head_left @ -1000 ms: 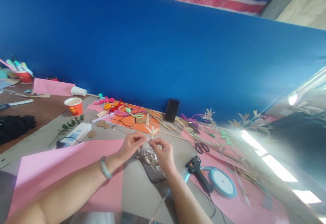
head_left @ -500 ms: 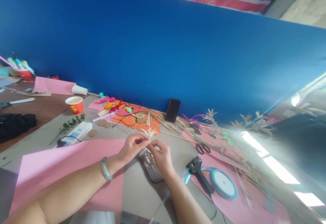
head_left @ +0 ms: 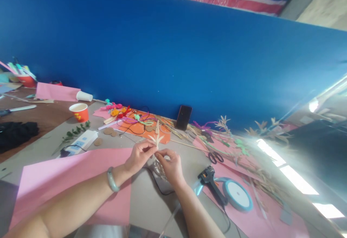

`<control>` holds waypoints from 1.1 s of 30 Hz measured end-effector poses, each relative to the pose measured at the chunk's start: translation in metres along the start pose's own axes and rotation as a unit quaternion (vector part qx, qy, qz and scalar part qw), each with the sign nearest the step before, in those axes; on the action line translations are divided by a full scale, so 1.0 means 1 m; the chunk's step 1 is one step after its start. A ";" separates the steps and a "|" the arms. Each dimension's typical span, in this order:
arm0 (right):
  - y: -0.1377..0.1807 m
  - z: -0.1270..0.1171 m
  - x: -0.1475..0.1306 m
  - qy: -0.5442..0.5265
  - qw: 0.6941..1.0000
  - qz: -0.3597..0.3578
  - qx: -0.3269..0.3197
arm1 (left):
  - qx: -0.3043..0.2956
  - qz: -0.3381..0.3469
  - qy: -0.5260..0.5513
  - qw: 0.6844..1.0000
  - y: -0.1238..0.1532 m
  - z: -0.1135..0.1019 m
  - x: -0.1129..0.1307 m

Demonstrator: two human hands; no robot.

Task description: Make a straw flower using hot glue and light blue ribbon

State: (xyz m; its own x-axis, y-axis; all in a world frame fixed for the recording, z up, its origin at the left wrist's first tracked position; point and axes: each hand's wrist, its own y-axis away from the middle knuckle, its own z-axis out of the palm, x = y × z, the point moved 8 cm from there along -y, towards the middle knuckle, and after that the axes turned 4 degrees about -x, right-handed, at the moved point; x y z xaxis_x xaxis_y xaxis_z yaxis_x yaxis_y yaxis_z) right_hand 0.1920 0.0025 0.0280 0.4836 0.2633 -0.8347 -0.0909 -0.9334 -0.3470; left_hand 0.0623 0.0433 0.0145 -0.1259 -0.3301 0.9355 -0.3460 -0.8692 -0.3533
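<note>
A small pale straw-coloured flower (head_left: pixel 157 139) with pointed petals stands up between my fingertips over the middle of the table. My left hand (head_left: pixel 141 155), with a jade-like bangle on its wrist, pinches the flower's base from the left. My right hand (head_left: pixel 170 164) pinches at the same spot from the right, its thumb and fingers pressed together. The lower end of the flower is hidden by my fingers. Below my right hand lies a clear, shiny coil (head_left: pixel 159 169), partly covered by the hand.
A black glue gun (head_left: pixel 213 184), a blue-rimmed ribbon spool (head_left: pixel 238 194) and scissors (head_left: pixel 215 157) lie to the right. A phone (head_left: pixel 184 117) leans on the blue wall. Left are a paper cup (head_left: pixel 79 112), a power strip (head_left: pixel 84 141) and pink paper (head_left: pixel 73 184).
The flower has tipped slightly left and its petals look closer together. My right fingertips have shifted a little left, while both hands stay in nearly the same place.
</note>
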 end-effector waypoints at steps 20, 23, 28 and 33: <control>0.000 0.004 -0.001 -0.030 0.999 0.005 -0.021 | -0.009 0.018 -0.011 1.000 0.000 0.001 0.004; 0.000 0.003 -0.002 -0.015 1.000 -0.008 -0.013 | -0.005 0.043 -0.019 0.999 0.000 0.000 0.006; -0.001 0.003 -0.001 -0.004 1.000 -0.019 -0.008 | -0.016 0.076 -0.032 0.996 0.001 0.001 0.013; -0.001 0.001 0.002 0.003 1.000 -0.012 0.003 | -0.004 0.085 -0.043 0.995 0.000 -0.003 0.013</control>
State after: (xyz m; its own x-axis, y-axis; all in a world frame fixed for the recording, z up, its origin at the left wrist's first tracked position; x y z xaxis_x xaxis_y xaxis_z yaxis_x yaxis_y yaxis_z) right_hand 0.1924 0.0036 0.0266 0.4910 0.2837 -0.8237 -0.0844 -0.9255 -0.3691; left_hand 0.0575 0.0399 0.0268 -0.1033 -0.5027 0.8582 -0.3342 -0.7952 -0.5060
